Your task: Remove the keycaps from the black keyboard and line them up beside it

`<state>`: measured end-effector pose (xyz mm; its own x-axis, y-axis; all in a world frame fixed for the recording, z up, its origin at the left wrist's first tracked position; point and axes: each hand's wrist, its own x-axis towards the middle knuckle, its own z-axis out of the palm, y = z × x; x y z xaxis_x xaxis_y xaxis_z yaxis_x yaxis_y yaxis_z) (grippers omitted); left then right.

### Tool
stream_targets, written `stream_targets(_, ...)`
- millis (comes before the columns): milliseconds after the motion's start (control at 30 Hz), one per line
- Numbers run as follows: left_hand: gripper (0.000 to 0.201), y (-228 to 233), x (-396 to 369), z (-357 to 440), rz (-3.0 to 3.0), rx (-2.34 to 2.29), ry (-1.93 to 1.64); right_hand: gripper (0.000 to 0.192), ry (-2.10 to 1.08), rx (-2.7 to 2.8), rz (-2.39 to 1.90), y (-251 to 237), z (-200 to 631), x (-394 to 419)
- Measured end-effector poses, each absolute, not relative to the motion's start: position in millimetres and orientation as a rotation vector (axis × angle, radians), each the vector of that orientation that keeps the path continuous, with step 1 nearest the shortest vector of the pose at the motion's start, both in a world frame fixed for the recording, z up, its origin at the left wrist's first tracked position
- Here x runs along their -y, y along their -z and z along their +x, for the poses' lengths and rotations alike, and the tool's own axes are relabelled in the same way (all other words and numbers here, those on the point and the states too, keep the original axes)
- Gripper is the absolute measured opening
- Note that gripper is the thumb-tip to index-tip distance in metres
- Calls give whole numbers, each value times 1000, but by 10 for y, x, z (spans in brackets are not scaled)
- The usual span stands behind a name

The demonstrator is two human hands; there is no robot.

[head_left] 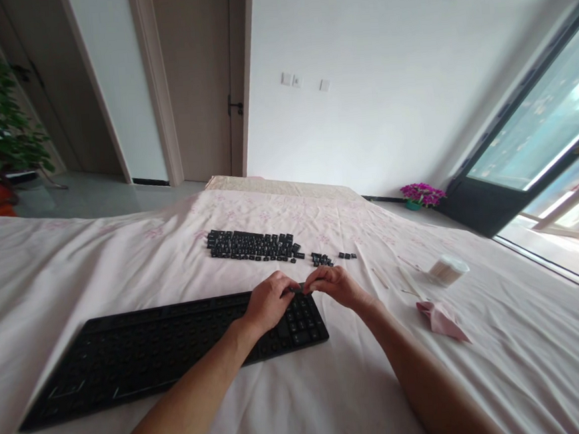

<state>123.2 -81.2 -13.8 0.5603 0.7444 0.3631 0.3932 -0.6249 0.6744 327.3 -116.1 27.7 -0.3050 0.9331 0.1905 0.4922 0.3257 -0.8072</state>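
Head view, hands (303, 293) on keyboard (170, 350), legends unreadable

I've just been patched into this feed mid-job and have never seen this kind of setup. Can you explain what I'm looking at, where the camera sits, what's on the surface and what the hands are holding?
There is no machine here: a person works with two bare hands. The one picture comes from a camera worn on the person's head, looking forward and down, so the forearms reach in from the bottom edge.

The surface is a pale pink patterned cloth. Nearest lies a black keyboard. Farther back is a group of loose black keycaps, with a few more scattered to its right. On the right side lie a folded pink cloth and a small round container; what it holds is too small to tell.

The left hand and right hand meet over the keyboard's far right corner, fingertips together. They seem to pinch something small and dark, but it is too small to be sure.
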Motion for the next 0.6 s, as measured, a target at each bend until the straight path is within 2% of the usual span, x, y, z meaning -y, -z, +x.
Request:
stream_targets(67, 21, 138, 817, 1229, 2269, -918, -871, 24, -866, 1897, -1262, -288, 3295, 1171)
stream_targets(200, 22, 133, 837, 1222, 2280, -920, -854, 16, -584, 2058, -1342, -310, 3210, 1207)
stream_targets(300, 15, 99, 843, 1238, 2306, -949, -824, 16, -565, 2122, -1363, -284, 3120, 1211)
stream_targets(500, 6, 15, 768, 1405, 2386, -963, -680, 31, -535, 1910, -1339, -137, 3063, 1229)
stream_targets(600, 9, 45, 728, 1491, 2425, -956, -707, 38, -492, 1865, -1285, -79, 3062, 1250)
